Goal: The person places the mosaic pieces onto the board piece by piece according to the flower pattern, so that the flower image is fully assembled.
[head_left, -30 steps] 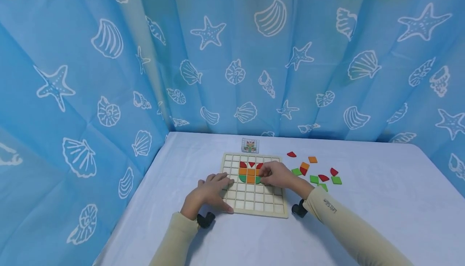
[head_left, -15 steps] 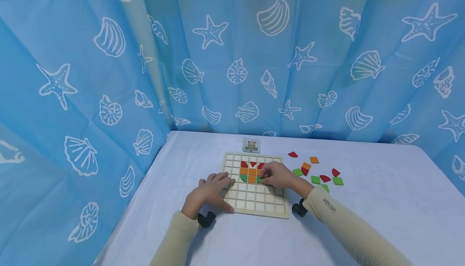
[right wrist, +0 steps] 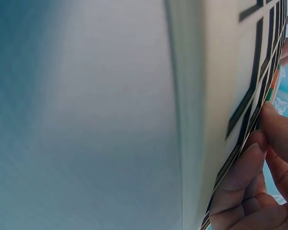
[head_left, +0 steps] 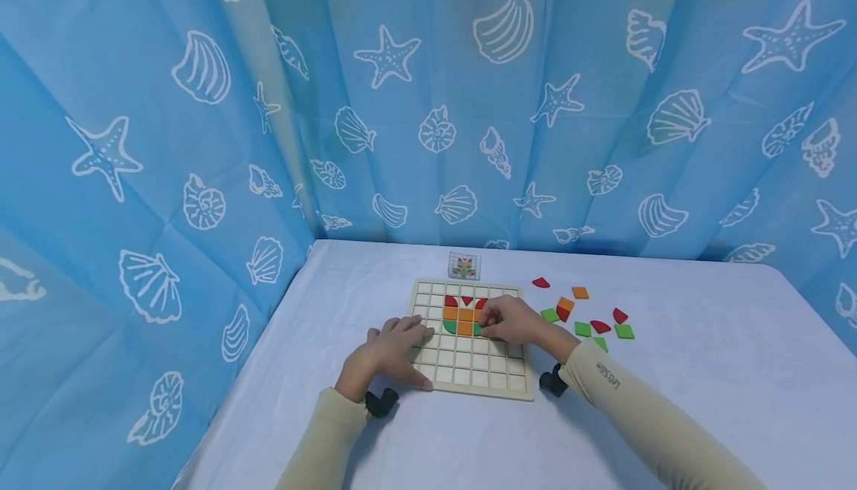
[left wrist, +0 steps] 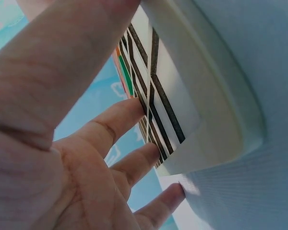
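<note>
A pale wooden grid board (head_left: 478,392) lies flat on the table. Set into its cells are red corner tiles (head_left: 451,301), a small red triangle (head_left: 466,300), orange squares (head_left: 465,329) and green quarter-circle tiles (head_left: 450,326). My left hand (head_left: 386,350) rests spread over the board's left edge, thumb at the near edge; in the left wrist view its fingers (left wrist: 127,112) touch the grid. The curled fingers of my right hand (head_left: 512,321) pinch at the right green quarter-circle tile (head_left: 477,329), which sits in its cell. The right hand covers part of the board's right side.
A small patterned card (head_left: 464,266) lies behind the board. To the right are loose tiles: green squares (head_left: 625,331), red quarter-circles (head_left: 600,326), an orange square (head_left: 579,293) and an orange-and-red pair (head_left: 565,308). A blue shell-patterned curtain (head_left: 435,103) hangs behind the table.
The view shifts slightly. Both hands keep their places on the board, and the tiles look unchanged.
</note>
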A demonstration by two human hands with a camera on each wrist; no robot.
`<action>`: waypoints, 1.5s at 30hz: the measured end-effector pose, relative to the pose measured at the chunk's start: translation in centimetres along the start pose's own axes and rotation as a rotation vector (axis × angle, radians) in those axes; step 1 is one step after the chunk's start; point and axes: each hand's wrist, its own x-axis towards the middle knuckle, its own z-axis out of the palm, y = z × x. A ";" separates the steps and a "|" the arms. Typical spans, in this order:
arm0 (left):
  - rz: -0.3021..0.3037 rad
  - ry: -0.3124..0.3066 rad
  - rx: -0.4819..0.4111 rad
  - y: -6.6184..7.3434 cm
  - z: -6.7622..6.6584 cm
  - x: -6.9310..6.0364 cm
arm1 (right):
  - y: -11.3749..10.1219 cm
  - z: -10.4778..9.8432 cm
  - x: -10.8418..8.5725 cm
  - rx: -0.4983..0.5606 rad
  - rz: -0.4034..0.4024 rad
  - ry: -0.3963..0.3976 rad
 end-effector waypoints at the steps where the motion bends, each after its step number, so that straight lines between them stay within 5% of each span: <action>1: 0.002 0.001 0.001 0.0 0.0 0.0 | 0.0 0.0 0.0 0.001 0.001 0.001; 23: -0.005 -0.013 -0.004 0.3 0.1 0.1 | 0.9 -2.1 -1.2 0.113 -0.077 -0.009; 33: -0.007 -0.009 0.000 0.2 -0.2 0.0 | 2.3 -4.9 -2.7 0.128 -0.018 0.019; 45: 0.002 -0.001 -0.011 0.0 0.0 0.0 | 5.3 -7.8 -5.3 0.024 0.087 0.110</action>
